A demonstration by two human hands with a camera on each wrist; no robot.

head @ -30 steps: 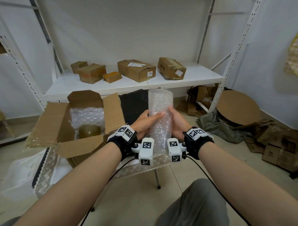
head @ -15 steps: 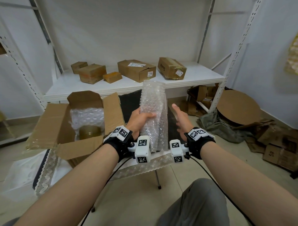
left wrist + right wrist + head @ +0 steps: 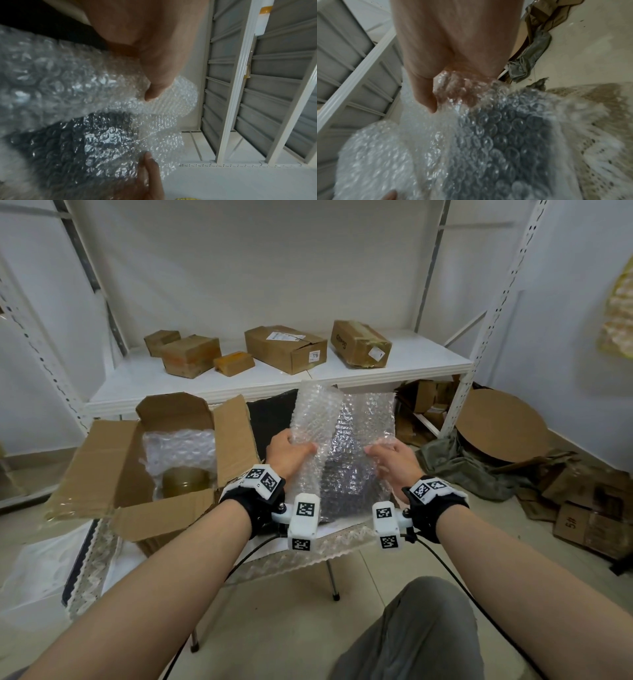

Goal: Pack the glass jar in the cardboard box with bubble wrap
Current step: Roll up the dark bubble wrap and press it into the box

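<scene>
One open cardboard box (image 3: pixel 113 474) stands at the left on the table (image 3: pixel 308 556), flaps spread, lined with clear padding; one glass jar (image 3: pixel 183 482) with an olive-brown lid sits inside it, low and near the front wall. One sheet of bubble wrap (image 3: pixel 346 446), clear and partly unrolled, is held upright just right of the box, stretched between two hands. Its rolled edge sits under the left hand (image 3: pixel 289 451), whose fingers curl round it; the right hand (image 3: pixel 394 462) pinches the opposite edge. Five closed cartons (image 3: pixel 284 347) lie on the shelf (image 3: pixel 411 364) behind.
</scene>
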